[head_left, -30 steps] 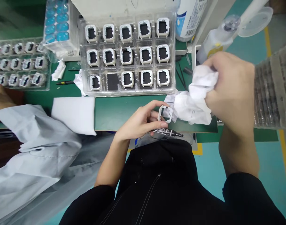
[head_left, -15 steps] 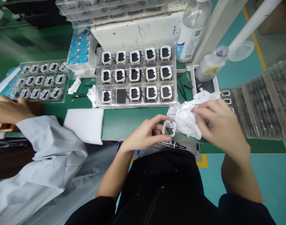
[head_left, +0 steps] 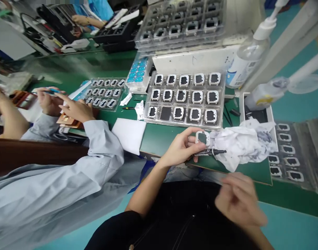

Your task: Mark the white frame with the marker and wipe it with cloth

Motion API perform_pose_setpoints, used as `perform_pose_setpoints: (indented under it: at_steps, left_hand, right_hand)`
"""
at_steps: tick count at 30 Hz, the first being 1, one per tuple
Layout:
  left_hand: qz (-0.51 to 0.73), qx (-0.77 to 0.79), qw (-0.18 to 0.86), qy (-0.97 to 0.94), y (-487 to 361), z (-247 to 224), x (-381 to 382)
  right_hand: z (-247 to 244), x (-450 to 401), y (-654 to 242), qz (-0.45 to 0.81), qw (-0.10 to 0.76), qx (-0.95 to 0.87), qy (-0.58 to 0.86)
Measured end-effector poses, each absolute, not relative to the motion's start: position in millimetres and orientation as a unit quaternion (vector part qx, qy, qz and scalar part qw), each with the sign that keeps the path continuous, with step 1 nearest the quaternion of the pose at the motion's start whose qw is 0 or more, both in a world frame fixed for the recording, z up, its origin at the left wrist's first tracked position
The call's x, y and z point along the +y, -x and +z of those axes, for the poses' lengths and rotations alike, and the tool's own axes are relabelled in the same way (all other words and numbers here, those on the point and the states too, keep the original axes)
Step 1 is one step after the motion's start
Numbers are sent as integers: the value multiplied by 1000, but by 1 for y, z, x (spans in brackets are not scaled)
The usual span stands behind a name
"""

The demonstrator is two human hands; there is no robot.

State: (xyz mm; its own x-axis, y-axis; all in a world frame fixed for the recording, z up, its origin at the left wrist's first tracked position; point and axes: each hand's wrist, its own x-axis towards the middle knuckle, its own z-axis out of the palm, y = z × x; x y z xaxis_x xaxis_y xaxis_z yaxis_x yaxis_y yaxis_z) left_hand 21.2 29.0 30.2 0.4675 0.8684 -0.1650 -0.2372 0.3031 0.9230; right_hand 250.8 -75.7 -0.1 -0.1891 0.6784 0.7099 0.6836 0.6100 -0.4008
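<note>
At the centre of the head view, the left hand [head_left: 181, 150] pinches a small white square frame [head_left: 202, 138] between thumb and fingertips, holding it just above the near edge of the green bench [head_left: 159, 137]. The frame sits at the tip of the grip, on the right side of the hand, and its dark middle faces the camera. Just beneath the fingers lies a black marker [head_left: 211, 151], its tip pointing right, touching a crumpled white cloth [head_left: 241, 146] that spreads to the right of the frame. Lower right of the frame, the right hand [head_left: 238, 201] is blurred, fingers loosely curled and holding nothing, well apart from the frame and below the cloth. Above the left hand stands a clear tray [head_left: 185, 95] of similar frames in three rows, one pocket in its bottom row bare. At the left, a co-worker's sleeve [head_left: 70, 173] in pale grey reaches across, their hand [head_left: 73, 109] near another tray [head_left: 103, 96].
</note>
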Motion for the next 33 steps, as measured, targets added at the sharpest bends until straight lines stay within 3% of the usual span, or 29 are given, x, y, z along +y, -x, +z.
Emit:
perform_pose_setpoints:
  at_steps: [6, 10, 18, 28, 33]
  left_hand:
    - [426, 385, 634, -518, -28, 18, 28]
    - [438, 410, 563, -569, -31, 13, 28]
    - [426, 388, 544, -610, -33, 8, 28]
    - [470, 446, 517, -560, -37, 10, 30]
    - [478, 428, 512, -571, -42, 0, 31]
  right_hand:
    - [5, -38, -210, -116, 349, -836, 407]
    - [-6, -24, -210, -151, 407, -800, 414]
    - [-22, -30, -215, -208, 482, -731, 436]
    - [-20, -17, -206, -301, 419, -699, 495]
    - [-23, -3, -205, -304, 472, -683, 467]
